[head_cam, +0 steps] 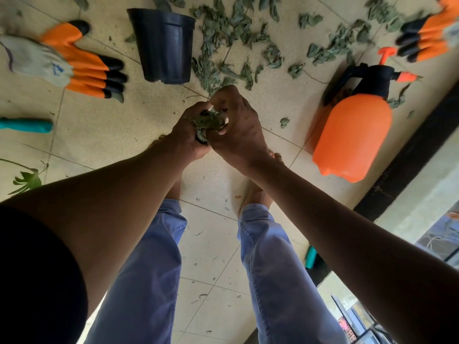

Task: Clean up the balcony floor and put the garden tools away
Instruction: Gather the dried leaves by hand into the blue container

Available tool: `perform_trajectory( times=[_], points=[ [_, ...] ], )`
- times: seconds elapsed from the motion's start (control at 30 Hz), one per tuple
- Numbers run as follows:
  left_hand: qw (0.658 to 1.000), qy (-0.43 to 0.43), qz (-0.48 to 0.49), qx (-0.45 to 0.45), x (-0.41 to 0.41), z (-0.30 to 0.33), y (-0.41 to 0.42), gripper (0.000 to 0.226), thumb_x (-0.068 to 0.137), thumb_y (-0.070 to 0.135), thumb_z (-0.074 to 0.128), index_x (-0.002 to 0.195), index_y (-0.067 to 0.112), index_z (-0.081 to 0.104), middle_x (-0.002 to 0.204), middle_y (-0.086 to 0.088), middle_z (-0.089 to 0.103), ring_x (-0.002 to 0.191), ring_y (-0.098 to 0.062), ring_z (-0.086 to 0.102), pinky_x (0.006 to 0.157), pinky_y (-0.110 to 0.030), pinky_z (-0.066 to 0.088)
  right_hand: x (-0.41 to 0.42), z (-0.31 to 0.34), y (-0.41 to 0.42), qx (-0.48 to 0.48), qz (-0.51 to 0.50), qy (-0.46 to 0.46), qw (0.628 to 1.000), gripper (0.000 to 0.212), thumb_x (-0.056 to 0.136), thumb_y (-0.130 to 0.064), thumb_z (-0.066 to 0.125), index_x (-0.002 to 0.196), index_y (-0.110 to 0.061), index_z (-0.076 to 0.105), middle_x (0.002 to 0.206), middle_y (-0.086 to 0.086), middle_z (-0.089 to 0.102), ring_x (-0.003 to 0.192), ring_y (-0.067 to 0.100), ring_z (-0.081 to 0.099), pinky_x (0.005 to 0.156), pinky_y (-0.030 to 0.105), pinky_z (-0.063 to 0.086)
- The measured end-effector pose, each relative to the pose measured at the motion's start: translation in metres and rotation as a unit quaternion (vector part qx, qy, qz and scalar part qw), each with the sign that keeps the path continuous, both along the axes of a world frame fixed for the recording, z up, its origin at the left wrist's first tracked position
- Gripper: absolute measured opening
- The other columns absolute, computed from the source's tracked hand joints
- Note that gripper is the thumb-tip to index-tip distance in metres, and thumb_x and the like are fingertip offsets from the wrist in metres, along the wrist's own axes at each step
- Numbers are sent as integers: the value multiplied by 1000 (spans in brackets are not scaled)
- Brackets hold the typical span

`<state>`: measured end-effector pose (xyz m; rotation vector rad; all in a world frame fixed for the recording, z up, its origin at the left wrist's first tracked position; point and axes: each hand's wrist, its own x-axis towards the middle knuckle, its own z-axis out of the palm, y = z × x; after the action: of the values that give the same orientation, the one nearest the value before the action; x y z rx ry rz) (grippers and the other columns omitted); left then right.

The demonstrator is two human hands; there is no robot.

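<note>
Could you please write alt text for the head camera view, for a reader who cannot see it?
Both hands, left hand and right hand, grip a clump of dry leaves above a tiled floor. More scattered leaves lie ahead by an empty black pot, two orange gloves and an orange sprayer lying on its side.

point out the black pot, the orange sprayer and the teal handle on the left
black pot point(165, 49): head view, on its side wall.
orange sprayer point(352, 135): head view, on the middle of its orange tank.
teal handle point(27, 125): head view, on the middle of the part in view.
</note>
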<state>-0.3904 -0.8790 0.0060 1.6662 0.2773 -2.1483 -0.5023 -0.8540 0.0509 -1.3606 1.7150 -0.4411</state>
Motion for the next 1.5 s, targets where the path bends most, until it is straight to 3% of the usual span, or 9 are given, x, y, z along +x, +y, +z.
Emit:
perform_trajectory(
  times=[0.2, 0.4, 0.6, 0.8, 0.9, 1.1, 1.27, 1.4, 1.5],
  points=[
    [1000, 1, 2, -15, -8, 7, -4, 63, 108, 17, 43, 50, 8, 66, 51, -4, 63, 45, -15, 65, 42, -20, 50, -6, -4, 6, -78, 21, 11, 997, 16, 75, -4, 72, 90, -9, 72, 93, 3, 66, 90, 16, 61, 77, 31, 51],
    [999, 23, 2, 30, -8, 4, -4, 34, 107, 31, 46, 85, 11, 61, 70, -1, 61, 63, -14, 65, 60, -23, 53, -5, -16, 15, -103, 8, 99, 990, 10, 83, -15, 77, 90, -20, 82, 95, 5, 62, 92, 24, 57, 73, 28, 47],
    [999, 3, -24, 38, -11, 3, -5, 46, 103, 29, 53, 59, 15, 59, 51, 2, 55, 47, -13, 59, 49, -18, 49, -3, -20, 14, -47, 128, 147, 980, 23, 81, -28, 52, 85, -23, 75, 83, -7, 67, 83, 19, 51, 75, 32, 42],
    [999, -9, -22, 40, -10, -7, -2, 29, 99, 33, 61, 75, 17, 62, 76, 2, 55, 65, -13, 58, 62, -22, 50, -8, -18, 20, -29, 76, 145, 986, 18, 91, -31, 60, 85, -22, 74, 78, -4, 71, 84, 19, 55, 71, 27, 42],
    [999, 12, -10, 30, -12, -10, 3, 46, 102, 31, 53, 60, 14, 62, 59, 0, 57, 54, -14, 57, 54, -20, 48, -6, -22, 22, -7, -10, 161, 987, 8, 85, -32, 68, 89, -25, 67, 79, -8, 69, 83, 19, 62, 63, 32, 52],
    [999, 24, 23, 33, -14, -16, 12, 29, 96, 32, 63, 75, 13, 62, 71, -2, 61, 67, -15, 60, 74, -25, 46, 3, -26, 30, 20, -44, 183, 982, 28, 84, -33, 69, 102, -19, 53, 92, -4, 54, 81, 16, 51, 56, 28, 32],
    [999, 6, 38, 37, -12, -30, 13, 24, 95, 26, 63, 74, 14, 61, 61, -1, 57, 56, -11, 53, 52, -20, 43, -5, -30, 40, -37, -93, 32, 994, 23, 80, -15, 62, 102, -13, 56, 82, -8, 60, 69, 11, 58, 55, 32, 50],
    [996, -30, 49, 69, -4, -42, 11, 28, 96, 24, 68, 76, 20, 49, 61, 2, 49, 48, -7, 49, 36, -14, 30, -47, -70, 53, -8, -142, 143, 980, 35, 77, -5, 57, 111, -15, 60, 100, -3, 62, 89, 13, 58, 69, 29, 51],
    [996, -24, 40, 70, 1, -50, 13, 29, 96, 25, 68, 74, 21, 50, 65, 3, 48, 47, -6, 48, 34, -14, 29, -84, -97, 55, 66, -199, 243, 947, 52, 71, 3, 55, 119, -15, 59, 116, 6, 55, 102, 20, 48, 69, 19, 32]
  ],
)
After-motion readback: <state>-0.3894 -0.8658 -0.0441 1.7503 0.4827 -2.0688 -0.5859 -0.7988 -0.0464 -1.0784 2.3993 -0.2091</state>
